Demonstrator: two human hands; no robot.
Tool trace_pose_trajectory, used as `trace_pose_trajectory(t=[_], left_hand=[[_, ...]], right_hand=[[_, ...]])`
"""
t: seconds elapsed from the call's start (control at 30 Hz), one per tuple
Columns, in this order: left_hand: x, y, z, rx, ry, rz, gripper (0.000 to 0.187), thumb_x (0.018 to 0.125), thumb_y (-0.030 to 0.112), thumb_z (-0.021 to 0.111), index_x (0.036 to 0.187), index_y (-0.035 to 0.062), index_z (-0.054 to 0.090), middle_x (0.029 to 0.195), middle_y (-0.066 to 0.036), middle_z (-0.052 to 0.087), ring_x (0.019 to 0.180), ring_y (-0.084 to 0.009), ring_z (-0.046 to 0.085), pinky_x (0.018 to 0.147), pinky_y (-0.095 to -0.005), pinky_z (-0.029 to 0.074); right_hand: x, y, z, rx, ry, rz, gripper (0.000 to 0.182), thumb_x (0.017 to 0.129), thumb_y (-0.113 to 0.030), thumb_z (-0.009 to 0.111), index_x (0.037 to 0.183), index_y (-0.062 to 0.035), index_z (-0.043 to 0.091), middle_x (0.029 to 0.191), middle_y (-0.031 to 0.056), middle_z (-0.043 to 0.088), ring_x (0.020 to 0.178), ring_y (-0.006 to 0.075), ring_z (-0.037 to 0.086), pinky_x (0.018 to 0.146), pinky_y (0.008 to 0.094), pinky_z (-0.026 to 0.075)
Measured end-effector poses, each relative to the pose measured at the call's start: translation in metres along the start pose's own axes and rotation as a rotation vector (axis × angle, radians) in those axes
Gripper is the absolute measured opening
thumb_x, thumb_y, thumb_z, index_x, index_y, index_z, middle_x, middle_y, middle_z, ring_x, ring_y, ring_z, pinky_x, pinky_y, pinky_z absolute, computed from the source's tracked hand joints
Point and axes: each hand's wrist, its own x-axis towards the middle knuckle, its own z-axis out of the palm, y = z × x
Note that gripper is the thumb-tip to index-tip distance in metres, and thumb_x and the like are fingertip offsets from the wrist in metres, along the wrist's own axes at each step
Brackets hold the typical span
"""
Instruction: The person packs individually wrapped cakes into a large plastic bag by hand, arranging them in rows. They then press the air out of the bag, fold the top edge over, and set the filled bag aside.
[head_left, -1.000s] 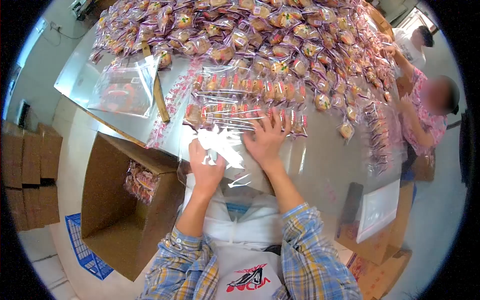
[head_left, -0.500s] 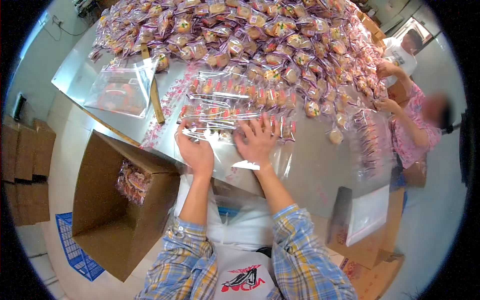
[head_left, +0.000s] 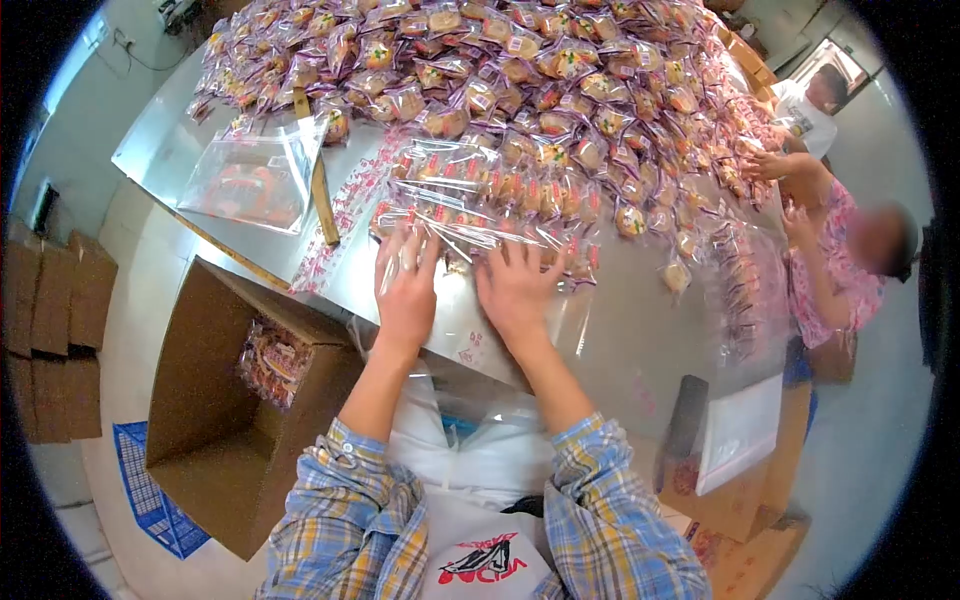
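Note:
A large clear plastic bag [head_left: 490, 190] lies on the metal table in front of me, with individually wrapped pastries arranged in rows inside. My left hand [head_left: 405, 290] rests on the bag's near left side, fingers stretched out over the shiny film. On the near right side, my right hand [head_left: 517, 295] has its fingers spread and touches the bag at the closest row. Loose film reaches toward me from under the hands. Beyond the bag is a big heap of wrapped pastries [head_left: 560, 65].
Left of the bag lie a wooden strip [head_left: 322, 195] and a flat printed bag [head_left: 250, 185]. A cardboard box [head_left: 205, 430] by the table's near edge contains a filled pack [head_left: 273, 362]. Clear bags [head_left: 740, 430] stand at right. A person in pink [head_left: 830, 270] handles pastries beside another filled bag [head_left: 740, 275].
My left hand has shifted slightly right and straightened its fingers; my right hand has drawn a little toward me on the film. The view has tilted slightly. The co-worker's hands have lifted.

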Motion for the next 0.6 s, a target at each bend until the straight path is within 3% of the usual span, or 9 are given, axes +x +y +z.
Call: trace_pose_trajectory(t=[0.17,0.27,0.4,0.43,0.47,0.6], left_hand=[[0.006,-0.003,-0.007,-0.094,-0.176,0.008,0.036,0.085,0.005,0.066,0.120,0.0041,0.070,0.129,-0.015,0.065,0.133,-0.0389,0.056,0.114,-0.0512,0.042],[-0.004,-0.005,0.001,0.017,-0.131,0.114,0.033,0.085,0.005,0.066,0.118,0.0030,0.070,0.130,-0.016,0.065,0.134,-0.0383,0.055,0.116,-0.0533,0.039],[0.001,0.002,0.006,-0.042,-0.125,0.162,0.043,0.089,0.008,0.064,0.131,0.0021,0.065,0.136,-0.017,0.064,0.138,-0.0379,0.053,0.120,-0.0554,0.034],[0.011,0.005,0.006,-0.069,-0.080,0.152,0.048,0.090,0.011,0.066,0.137,0.0039,0.062,0.142,-0.017,0.062,0.138,-0.0368,0.053,0.121,-0.0547,0.032],[0.017,0.007,0.001,-0.068,-0.159,0.107,0.051,0.090,0.014,0.067,0.140,0.0063,0.062,0.145,-0.016,0.061,0.138,-0.0345,0.054,0.123,-0.0527,0.031],[0.019,-0.007,0.012,-0.041,-0.180,0.183,0.052,0.091,0.023,0.072,0.141,0.0116,0.064,0.146,-0.010,0.063,0.138,-0.0299,0.057,0.120,-0.0464,0.035]], right_hand=[[-0.007,0.005,0.015,0.016,0.066,-0.024,0.030,0.089,-0.030,0.074,0.117,-0.0186,0.073,0.139,0.0051,0.066,0.134,0.0320,0.055,0.120,0.0613,0.023],[-0.011,0.010,0.021,0.107,0.115,-0.026,0.033,0.090,-0.029,0.074,0.121,-0.0201,0.073,0.145,0.0055,0.063,0.136,0.0326,0.053,0.120,0.0601,0.023],[-0.016,0.011,0.029,0.086,0.111,-0.006,0.040,0.089,-0.030,0.074,0.129,-0.0233,0.072,0.147,0.0042,0.061,0.140,0.0318,0.049,0.120,0.0593,0.024],[-0.014,0.010,0.026,0.126,0.134,-0.006,0.041,0.089,-0.029,0.075,0.130,-0.0238,0.072,0.147,0.0040,0.061,0.140,0.0317,0.049,0.120,0.0592,0.024],[-0.013,0.011,0.023,0.166,0.155,-0.005,0.042,0.089,-0.029,0.075,0.131,-0.0244,0.072,0.146,0.0038,0.061,0.140,0.0316,0.049,0.120,0.0591,0.024],[-0.016,0.013,0.025,0.135,0.129,-0.003,0.043,0.087,-0.027,0.076,0.129,-0.0245,0.072,0.142,0.0030,0.063,0.139,0.0316,0.050,0.119,0.0587,0.025]])
